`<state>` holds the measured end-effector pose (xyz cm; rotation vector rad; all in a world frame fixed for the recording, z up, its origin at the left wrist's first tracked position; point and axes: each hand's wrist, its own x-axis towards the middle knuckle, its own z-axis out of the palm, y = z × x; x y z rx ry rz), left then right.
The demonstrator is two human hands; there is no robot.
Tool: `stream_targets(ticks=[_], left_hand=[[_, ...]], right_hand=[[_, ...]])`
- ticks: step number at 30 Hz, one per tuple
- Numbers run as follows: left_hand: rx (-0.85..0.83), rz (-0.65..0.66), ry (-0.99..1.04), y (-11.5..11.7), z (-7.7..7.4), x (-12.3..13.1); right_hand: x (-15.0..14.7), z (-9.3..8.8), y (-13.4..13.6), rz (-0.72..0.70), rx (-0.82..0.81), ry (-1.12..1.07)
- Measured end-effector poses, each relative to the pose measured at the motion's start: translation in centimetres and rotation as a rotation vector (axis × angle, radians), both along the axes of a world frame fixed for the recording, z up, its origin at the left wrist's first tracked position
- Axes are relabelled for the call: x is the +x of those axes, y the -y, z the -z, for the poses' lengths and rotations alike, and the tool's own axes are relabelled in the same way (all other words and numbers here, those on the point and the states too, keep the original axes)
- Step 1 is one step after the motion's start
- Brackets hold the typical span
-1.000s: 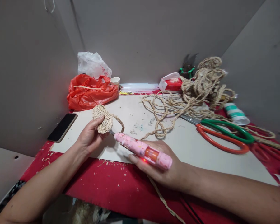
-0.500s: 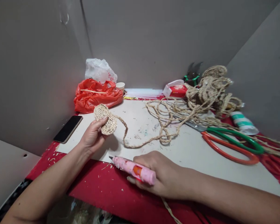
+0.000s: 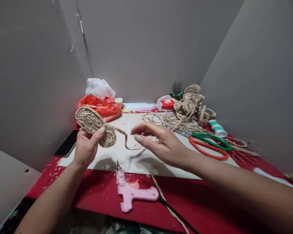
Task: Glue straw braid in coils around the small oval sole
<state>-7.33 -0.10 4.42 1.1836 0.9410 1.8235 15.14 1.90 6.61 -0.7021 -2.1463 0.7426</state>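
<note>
An oblong sole-shaped piece of coiled straw rope point(image 3: 94, 125) is raised over the left part of the white board, pinched by my left hand point(image 3: 88, 143) with the thumb on its near end. From the piece a braided rope tail point(image 3: 126, 139) runs down to the board and passes behind my right hand point(image 3: 163, 143). That hand hovers right of the piece, empty, fingers bent forward with thumb and fingertips apart. A pink hot glue gun point(image 3: 134, 193) lies on its side on the red cloth below both hands, its metal nozzle pointing away.
A heap of braided rope point(image 3: 190, 105) lies at the back right, near scissors with green and orange handles point(image 3: 210, 146). Red plastic bag point(image 3: 112, 110), paper cup point(image 3: 118, 101) and phone point(image 3: 67, 143) sit at left. Glue sticks point(image 3: 139, 106) lie along the back wall.
My right hand has put the glue gun down on the red cloth and moved up toward the rope. My left hand has brought the coiled piece closer and tilted it. The view has shifted.
</note>
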Motion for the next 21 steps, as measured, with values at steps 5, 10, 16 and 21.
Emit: stream_targets(ticks=[5, 10, 16, 21], left_hand=[[0.019, -0.024, -0.116, 0.5, 0.3, 0.1], [0.051, 0.001, -0.147, 0.6, 0.2, 0.1], [0.019, -0.015, -0.14, 0.5, 0.5, 0.4], [0.013, -0.032, -0.129, 0.3, 0.9, 0.5]], right_hand=[[-2.3, 0.4, -1.5, -0.163, -0.176, -0.043], [-3.0, 1.3, -1.8, -0.277, -0.494, -0.087], [-3.7, 1.8, -1.0, -0.363, -0.885, -0.191], [-4.1, 2.5, -0.6, -0.392, -1.002, -0.276]])
